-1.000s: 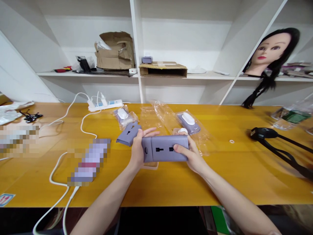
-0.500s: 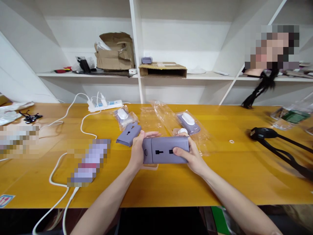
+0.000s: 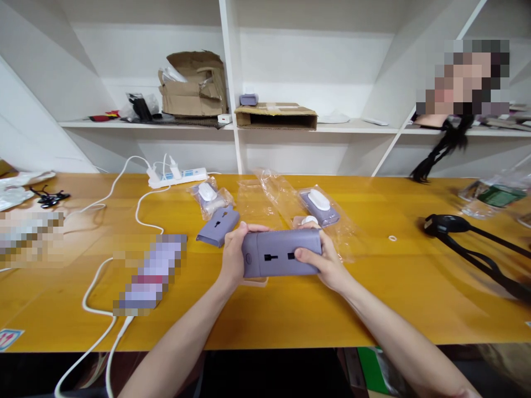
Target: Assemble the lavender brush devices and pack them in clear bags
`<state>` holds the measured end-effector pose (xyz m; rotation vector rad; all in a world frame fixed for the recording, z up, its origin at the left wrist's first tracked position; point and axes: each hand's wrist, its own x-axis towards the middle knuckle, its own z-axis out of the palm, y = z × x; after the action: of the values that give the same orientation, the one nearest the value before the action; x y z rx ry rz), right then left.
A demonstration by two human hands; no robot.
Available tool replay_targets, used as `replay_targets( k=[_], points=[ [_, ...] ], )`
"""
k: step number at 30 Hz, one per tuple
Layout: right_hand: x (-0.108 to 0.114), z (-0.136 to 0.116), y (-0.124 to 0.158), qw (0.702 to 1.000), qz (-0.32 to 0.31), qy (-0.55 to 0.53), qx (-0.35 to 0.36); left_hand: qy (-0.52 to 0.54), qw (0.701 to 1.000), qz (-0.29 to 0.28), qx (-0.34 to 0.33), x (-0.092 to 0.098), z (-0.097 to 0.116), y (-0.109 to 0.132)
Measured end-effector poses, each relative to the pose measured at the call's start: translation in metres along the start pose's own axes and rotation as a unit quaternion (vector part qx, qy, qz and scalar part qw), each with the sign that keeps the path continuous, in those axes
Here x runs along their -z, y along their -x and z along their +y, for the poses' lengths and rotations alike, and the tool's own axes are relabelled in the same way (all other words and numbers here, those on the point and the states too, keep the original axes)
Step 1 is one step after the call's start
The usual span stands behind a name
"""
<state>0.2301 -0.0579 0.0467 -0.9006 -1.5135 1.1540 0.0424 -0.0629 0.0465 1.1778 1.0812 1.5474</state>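
A purple plastic case [image 3: 282, 265] is held level between my two hands above the table. Two dark slots mark its face, and a seam sets off the left end, which has a small round mark. My left hand [image 3: 235, 251] is closed around that left end, its fingers partly hidden behind. My right hand [image 3: 327, 262] grips the other end, thumb pressed on the face beside the right slot. Behind my left hand lies a similar purple shell [image 3: 219, 225] with slots. Just beyond the case, a small round white part [image 3: 309, 221] is partly hidden.
Two bagged purple and white pieces lie farther back, a left one [image 3: 207, 193] and a right one [image 3: 319, 203]. A blurred-out phone [image 3: 155, 271] with a white cable is left, a power strip [image 3: 178, 177] behind. A white ring [image 3: 392, 238] and black straps [image 3: 468, 243] lie right.
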Motion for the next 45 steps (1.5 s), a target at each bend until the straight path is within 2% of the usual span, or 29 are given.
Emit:
replay_targets(
  k=[4,8,11,13,15,16,18,20,21,23,26,28,30,32,35,38,40,43,45],
  points=[
    [0.001,0.005,-0.001,1.000,-0.011,-0.007,-0.002,0.046,0.999,-0.019,0.008,0.000,-0.004,-0.002],
    [-0.001,0.008,-0.004,1.000,0.016,0.016,0.017,0.075,0.997,-0.028,0.020,0.001,-0.008,-0.006],
    [0.001,0.003,-0.006,0.995,0.011,0.066,0.071,0.069,0.996,-0.046,-0.032,0.002,-0.007,-0.007],
    [0.007,-0.003,-0.007,0.984,-0.002,0.113,0.139,0.079,0.993,-0.051,-0.074,0.003,-0.004,-0.008],
    [0.013,-0.007,-0.006,0.958,0.004,0.169,0.233,0.107,0.992,-0.042,-0.060,0.005,0.001,-0.009],
    [0.016,-0.008,-0.005,0.937,0.008,0.200,0.285,0.117,0.992,-0.044,-0.023,0.006,0.003,-0.010],
    [0.022,-0.007,-0.005,0.887,-0.012,0.258,0.384,0.124,0.985,-0.084,0.086,0.009,0.008,-0.012],
    [0.025,-0.005,-0.005,0.840,-0.076,0.314,0.436,0.128,0.966,-0.146,0.170,0.012,0.010,-0.014],
    [0.027,-0.004,-0.006,0.823,-0.110,0.342,0.441,0.133,0.961,-0.164,0.179,0.014,0.011,-0.015],
    [0.029,-0.004,-0.007,0.805,-0.144,0.388,0.424,0.132,0.970,-0.150,0.140,0.016,0.010,-0.017],
    [0.029,-0.010,-0.008,0.817,-0.128,0.420,0.374,0.090,0.991,-0.078,0.052,0.018,0.006,-0.021],
    [0.027,-0.015,-0.008,0.831,-0.124,0.440,0.317,0.063,0.996,-0.055,0.011,0.018,0.002,-0.022],
    [0.024,-0.018,-0.007,0.832,-0.116,0.476,0.260,0.041,0.997,-0.063,-0.029,0.018,-0.001,-0.022],
    [0.020,-0.016,-0.006,0.819,-0.102,0.516,0.229,0.014,0.994,-0.095,-0.060,0.016,-0.005,-0.019],
    [0.016,-0.009,-0.006,0.795,-0.098,0.554,0.228,-0.025,0.985,-0.138,-0.098,0.012,-0.009,-0.013],
    [0.017,-0.006,-0.006,0.785,-0.097,0.561,0.243,-0.063,0.976,-0.164,-0.126,0.013,-0.008,-0.012],
    [0.019,-0.007,-0.006,0.782,-0.089,0.562,0.252,-0.097,0.973,-0.175,-0.115,0.015,-0.005,-0.014],
    [0.022,-0.010,-0.006,0.774,-0.077,0.572,0.261,-0.148,0.972,-0.163,-0.081,0.018,0.000,-0.016],
    [0.023,-0.011,-0.005,0.767,-0.075,0.580,0.265,-0.173,0.969,-0.156,-0.085,0.017,-0.001,-0.015]
  ],
)
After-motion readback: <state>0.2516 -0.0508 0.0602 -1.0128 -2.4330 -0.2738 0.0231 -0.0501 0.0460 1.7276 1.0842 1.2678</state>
